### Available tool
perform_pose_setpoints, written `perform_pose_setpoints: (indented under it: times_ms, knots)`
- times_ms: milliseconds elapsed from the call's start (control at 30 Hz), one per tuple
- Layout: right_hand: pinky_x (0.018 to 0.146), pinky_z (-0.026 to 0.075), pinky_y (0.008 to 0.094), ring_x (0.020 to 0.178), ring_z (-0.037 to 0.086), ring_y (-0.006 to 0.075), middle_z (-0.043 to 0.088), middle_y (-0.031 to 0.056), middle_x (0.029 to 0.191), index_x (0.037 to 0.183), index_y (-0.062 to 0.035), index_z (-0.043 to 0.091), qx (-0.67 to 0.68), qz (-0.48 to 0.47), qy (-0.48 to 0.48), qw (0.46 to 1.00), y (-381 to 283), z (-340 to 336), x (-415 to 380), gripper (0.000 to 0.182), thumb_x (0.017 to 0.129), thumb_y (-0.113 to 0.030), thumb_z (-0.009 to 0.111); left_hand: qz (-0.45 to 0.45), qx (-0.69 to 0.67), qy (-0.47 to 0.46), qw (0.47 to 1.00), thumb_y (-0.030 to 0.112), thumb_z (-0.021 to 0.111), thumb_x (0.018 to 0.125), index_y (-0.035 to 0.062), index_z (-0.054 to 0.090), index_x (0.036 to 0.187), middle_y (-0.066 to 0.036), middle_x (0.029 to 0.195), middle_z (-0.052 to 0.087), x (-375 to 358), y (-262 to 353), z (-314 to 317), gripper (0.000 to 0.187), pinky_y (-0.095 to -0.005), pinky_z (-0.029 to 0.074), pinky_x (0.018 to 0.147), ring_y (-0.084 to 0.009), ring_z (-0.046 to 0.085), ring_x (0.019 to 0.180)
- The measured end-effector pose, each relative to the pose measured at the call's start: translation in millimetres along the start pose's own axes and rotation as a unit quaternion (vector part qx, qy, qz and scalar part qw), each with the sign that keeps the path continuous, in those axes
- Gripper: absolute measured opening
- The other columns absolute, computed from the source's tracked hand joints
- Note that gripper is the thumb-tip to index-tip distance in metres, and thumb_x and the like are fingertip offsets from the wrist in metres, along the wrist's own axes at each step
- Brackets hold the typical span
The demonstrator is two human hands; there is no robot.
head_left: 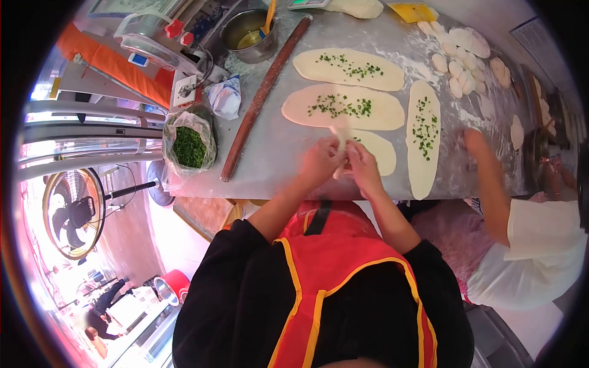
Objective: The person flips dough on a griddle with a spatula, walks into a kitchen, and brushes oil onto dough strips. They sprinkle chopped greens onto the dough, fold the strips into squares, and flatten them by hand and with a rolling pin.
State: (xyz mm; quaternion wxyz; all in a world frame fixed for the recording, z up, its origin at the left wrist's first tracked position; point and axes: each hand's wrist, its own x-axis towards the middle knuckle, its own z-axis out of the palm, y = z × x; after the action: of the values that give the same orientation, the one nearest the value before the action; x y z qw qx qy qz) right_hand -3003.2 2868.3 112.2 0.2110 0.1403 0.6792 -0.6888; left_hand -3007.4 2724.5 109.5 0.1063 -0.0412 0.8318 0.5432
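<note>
My left hand [321,162] is closed, pinching the raised left end of the nearest dough sheet [381,153]. Close beside it, my right hand [363,165] has its fingers closed on the same dough; the exact grip is partly hidden. This sheet's right part lies flat on the metal table, with a few green bits near my fingers. Just beyond lie a second flat dough sheet [294,109] and a third [307,62], both topped with chopped scallions. A further scallion-topped sheet [422,178] lies lengthwise to the right of my hands.
A long rolling pin [261,107] lies left of the sheets. Beyond it stand a bag of chopped scallions [189,147] and a metal pot [236,30] with a brush. Dough pieces [457,67] lie at right, near a co-worker's hand [473,141]. Flour dusts the metal table [251,161].
</note>
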Motion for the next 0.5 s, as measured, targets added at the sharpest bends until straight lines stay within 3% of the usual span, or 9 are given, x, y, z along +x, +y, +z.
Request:
perform_pose_setpoints:
  times_ms: [33, 100, 133, 200, 300, 367, 500]
  knots:
    - [0.077, 0.051, 0.0272, 0.089, 0.061, 0.0131, 0.064, 0.0072, 0.105, 0.124, 0.0012, 0.054, 0.032, 0.026, 0.003, 0.999, -8.7, -5.3, -4.8, 0.033, 0.097, -0.017, 0.051, -0.028, -0.059, -0.023, 0.998, 0.021, 0.064, 0.084, 0.0014, 0.063, 0.106, -0.015, 0.095, 0.065, -1.5, 6.5, 5.4, 0.03, -0.0369, 0.052, 0.07, -0.0247, 0.066, 0.081]
    - [0.076, 0.05, 0.0274, 0.086, 0.063, 0.0132, 0.065, 0.0073, 0.097, 0.121, 0.0012, 0.056, 0.004, -0.022, 0.023, 0.999, -6.1, -20.1, -4.4, 0.032, 0.096, -0.019, 0.053, -0.081, -0.175, -0.07, 0.979, 0.02, 0.062, 0.086, 0.0039, 0.062, 0.112, -0.016, 0.102, 0.065, -1.5, 17.2, 15.3, 0.03, -0.0393, 0.052, 0.077, -0.0287, 0.065, 0.089]
    - [0.075, 0.05, 0.0275, 0.084, 0.064, 0.0132, 0.066, 0.0074, 0.094, 0.12, 0.0012, 0.057, -0.01, -0.046, 0.035, 0.998, -3.9, -27.7, -4.5, 0.032, 0.095, -0.02, 0.054, -0.008, -0.077, -0.034, 0.996, 0.019, 0.062, 0.086, 0.0045, 0.06, 0.115, -0.016, 0.108, 0.062, -0.5, 13.4, 18.7, 0.032, -0.0402, 0.051, 0.081, -0.03, 0.063, 0.095]
    - [0.077, 0.049, 0.0315, 0.087, 0.065, 0.0214, 0.067, 0.0135, 0.096, 0.12, 0.0015, 0.056, -0.067, -0.071, 0.064, 0.993, 13.4, -39.1, 1.1, 0.031, 0.092, -0.013, 0.055, 0.141, 0.12, 0.038, 0.982, 0.019, 0.06, 0.087, 0.0056, 0.057, 0.121, -0.015, 0.121, 0.058, 1.7, -5.4, 28.7, 0.036, -0.0421, 0.049, 0.09, -0.0326, 0.059, 0.107]
    - [0.081, 0.049, 0.0367, 0.092, 0.064, 0.0312, 0.065, 0.0191, 0.102, 0.121, 0.0028, 0.054, -0.197, -0.103, 0.103, 0.969, 20.9, -47.1, 5.1, 0.035, 0.088, -0.007, 0.055, 0.228, 0.237, 0.024, 0.944, 0.022, 0.06, 0.088, 0.0068, 0.051, 0.129, -0.014, 0.134, 0.05, 4.4, -24.6, 43.6, 0.045, -0.0439, 0.039, 0.103, -0.0311, 0.045, 0.126]
    - [0.086, 0.048, 0.0397, 0.099, 0.061, 0.0368, 0.063, 0.0223, 0.11, 0.123, 0.0025, 0.052, -0.258, -0.11, 0.131, 0.951, 16.1, -50.4, 1.3, 0.038, 0.085, -0.003, 0.055, 0.234, 0.266, 0.014, 0.935, 0.023, 0.06, 0.087, 0.008, 0.046, 0.134, -0.012, 0.141, 0.043, 3.3, -29.5, 50.3, 0.051, -0.0439, 0.036, 0.106, -0.0304, 0.04, 0.131]
    - [0.101, 0.039, 0.0423, 0.12, 0.049, 0.0354, 0.05, 0.0216, 0.131, 0.131, -0.002, 0.046, -0.397, -0.208, 0.149, 0.882, 18.2, -56.3, -3.7, 0.044, 0.088, -0.007, 0.051, 0.24, 0.306, 0.007, 0.921, 0.023, 0.06, 0.087, 0.0091, 0.042, 0.138, -0.01, 0.146, 0.038, 2.7, -32.0, 56.0, 0.056, -0.0433, 0.033, 0.109, -0.0292, 0.036, 0.135]
